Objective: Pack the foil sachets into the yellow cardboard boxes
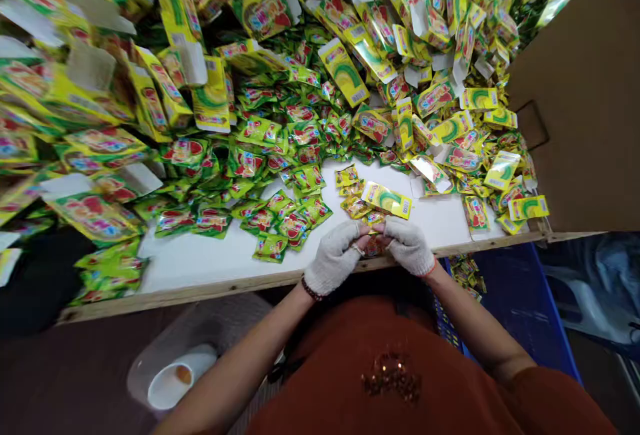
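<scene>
head view: left hand in a white knit glove (336, 256) and right hand in a white knit glove (407, 246) meet at the white surface's (185, 263) front edge, bare fingertips nearly closed, pinching a small orange-red foil packet (373, 246) from both sides, probably for control; exact contact blurred. small yellow foil packets (354, 207) and a yellow cardboard box with green print (387, 200) lie just beyond, likely for short reach.

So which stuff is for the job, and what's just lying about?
For the job, it looks like:
small packet between left hand and right hand
yellow packets
green packets
boxes
table

Probably just lying about:
white tub
pale chair
</scene>
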A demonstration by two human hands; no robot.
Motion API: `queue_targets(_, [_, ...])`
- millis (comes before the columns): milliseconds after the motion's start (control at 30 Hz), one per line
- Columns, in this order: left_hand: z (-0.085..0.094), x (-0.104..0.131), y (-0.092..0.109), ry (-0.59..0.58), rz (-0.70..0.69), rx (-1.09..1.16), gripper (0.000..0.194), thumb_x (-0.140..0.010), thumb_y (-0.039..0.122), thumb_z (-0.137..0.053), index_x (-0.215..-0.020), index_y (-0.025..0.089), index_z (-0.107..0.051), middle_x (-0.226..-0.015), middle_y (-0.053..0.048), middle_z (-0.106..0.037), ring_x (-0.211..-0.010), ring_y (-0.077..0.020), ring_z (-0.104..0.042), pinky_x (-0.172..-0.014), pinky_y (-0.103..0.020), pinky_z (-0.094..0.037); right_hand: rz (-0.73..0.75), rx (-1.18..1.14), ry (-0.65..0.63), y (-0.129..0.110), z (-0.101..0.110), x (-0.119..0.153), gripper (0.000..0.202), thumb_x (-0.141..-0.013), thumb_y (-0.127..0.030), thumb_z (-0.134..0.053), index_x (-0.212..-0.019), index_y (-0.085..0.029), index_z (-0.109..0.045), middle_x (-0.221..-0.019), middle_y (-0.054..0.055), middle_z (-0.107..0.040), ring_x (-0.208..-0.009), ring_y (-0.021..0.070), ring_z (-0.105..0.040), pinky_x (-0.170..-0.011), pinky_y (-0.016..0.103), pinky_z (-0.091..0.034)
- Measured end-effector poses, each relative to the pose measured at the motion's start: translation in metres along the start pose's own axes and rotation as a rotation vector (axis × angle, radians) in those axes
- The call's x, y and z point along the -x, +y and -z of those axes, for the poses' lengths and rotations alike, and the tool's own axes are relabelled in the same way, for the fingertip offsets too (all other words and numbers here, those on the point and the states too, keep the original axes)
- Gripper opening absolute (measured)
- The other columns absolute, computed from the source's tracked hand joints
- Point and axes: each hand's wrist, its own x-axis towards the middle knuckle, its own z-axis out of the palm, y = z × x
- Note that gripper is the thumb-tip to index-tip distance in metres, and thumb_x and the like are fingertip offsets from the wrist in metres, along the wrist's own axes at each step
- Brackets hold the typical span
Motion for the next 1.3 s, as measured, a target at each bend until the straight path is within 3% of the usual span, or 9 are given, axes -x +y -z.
queue_targets(267, [0.051, -0.019, -0.009, 0.026, 0.3, -0.77, 0.024, -0.091, 0.032, -0.049, -0.103, 0.016, -0.063, -0.112, -0.014, -0.064, -0.107, -0.0311, -0.058, -0.092, -0.043, -0.045, -0.374, -0.272, 0.208, -0.005, 0.047, 0.009, 0.068, -0.102, -0.048, -0.006, -0.072, -0.02, -0.061, -0.044, -0.006, -0.049, -0.033, 0.009, -0.039, -0.035, 0.02, -0.038])
queue_targets(367, [0.062, -0.03, -0.015, -0.114, 0.44, -1.038, 0.032, -0.084, 0.039, -0.058, -0.106, 0.016, -0.061, -0.112, -0.017, -0.063, -0.105, -0.0389, -0.057, -0.085, -0.049, -0.043, -0.466, -0.526, 0.118, -0.011, 0.04, -0.001, 0.059, -0.094, -0.067, -0.025, -0.08, -0.021, -0.059, -0.055, -0.003, -0.054, -0.04, 0.0109, -0.048, -0.039, 0.023, -0.039])
queue_targets(467, [0.061, -0.041, -0.018, -0.174, 0.512, -1.068, 0.041, -0.079, 0.042, -0.063, -0.11, 0.016, -0.058, -0.105, -0.017, -0.066, -0.098, -0.0387, -0.06, -0.08, -0.046, -0.043, -0.421, -0.154, -0.141, -0.02, 0.005, -0.023, 0.031, -0.091, -0.047, -0.052, -0.087, -0.019, -0.062, -0.08, 0.003, -0.065, -0.071, 0.0157, -0.064, -0.062, 0.027, -0.051])
queue_targets(633, [0.061, -0.04, -0.017, -0.129, 0.384, -0.85, 0.017, -0.084, 0.034, -0.053, -0.086, 0.019, -0.061, -0.09, -0.01, -0.068, -0.089, -0.0297, -0.063, -0.073, -0.036, -0.042, -0.391, 0.644, -0.331, -0.032, -0.044, -0.06, 0.033, -0.085, -0.029, -0.058, -0.117, -0.023, -0.057, -0.128, 0.009, -0.054, -0.09, 0.0209, -0.063, -0.074, 0.033, -0.051])
queue_targets(733, [0.068, -0.031, -0.014, 0.077, 0.329, -0.695, 0.017, -0.083, 0.035, -0.056, -0.076, 0.019, -0.061, -0.084, -0.007, -0.066, -0.086, -0.026, -0.062, -0.076, -0.035, -0.043, -0.421, 0.787, -0.384, -0.028, -0.05, -0.071, 0.038, -0.086, -0.03, -0.056, -0.122, -0.024, -0.052, -0.129, 0.01, -0.052, -0.085, 0.0222, -0.064, -0.065, 0.032, -0.051])
queue_targets(833, [0.071, -0.024, -0.01, 0.276, 0.412, -0.399, 0.027, -0.08, 0.037, -0.06, -0.098, 0.018, -0.064, -0.092, -0.006, -0.067, -0.086, -0.0224, -0.061, -0.077, -0.033, -0.046, -0.402, 0.796, -0.435, -0.02, -0.041, -0.074, 0.031, -0.086, -0.022, -0.052, -0.117, -0.022, -0.054, -0.126, 0.011, -0.055, -0.092, 0.0227, -0.063, -0.067, 0.031, -0.051])
queue_targets(967, [0.065, -0.02, -0.01, 0.382, 0.523, -0.017, 0.049, -0.075, 0.039, -0.064, -0.118, 0.015, -0.06, -0.105, -0.007, -0.067, -0.09, -0.0206, -0.062, -0.08, -0.032, -0.05, -0.376, 0.471, -0.183, -0.013, -0.022, -0.063, 0.016, -0.086, -0.017, -0.045, -0.095, -0.019, -0.058, -0.104, 0.009, -0.063, -0.092, 0.0202, -0.062, -0.074, 0.029, -0.052])
queue_targets(1100, [0.044, -0.017, -0.012, 0.431, 0.64, 0.18, 0.038, -0.069, 0.041, -0.069, -0.095, 0.015, -0.063, -0.083, -0.004, -0.065, -0.074, -0.0178, -0.059, -0.07, -0.031, -0.051, -0.593, -0.252, 0.162, -0.016, -0.013, -0.04, 0.019, -0.09, -0.04, -0.045, -0.087, -0.021, -0.047, -0.074, -0.001, -0.056, -0.051, 0.0111, -0.057, -0.043, 0.022, -0.045])
queue_targets(1300, [0.003, -0.017, 0.002, 0.407, 0.762, 0.723, 0.04, -0.062, 0.039, -0.077, -0.083, 0.018, -0.052, -0.077, 0.001, -0.058, -0.067, -0.0137, -0.059, -0.057, -0.025, -0.052, -0.764, -0.558, 0.157, -0.02, -0.031, -0.024, 0.035, -0.084, -0.055, -0.05, -0.088, -0.024, -0.036, -0.063, -0.007, -0.05, -0.033, 0.0088, -0.047, -0.028, 0.019, -0.036])
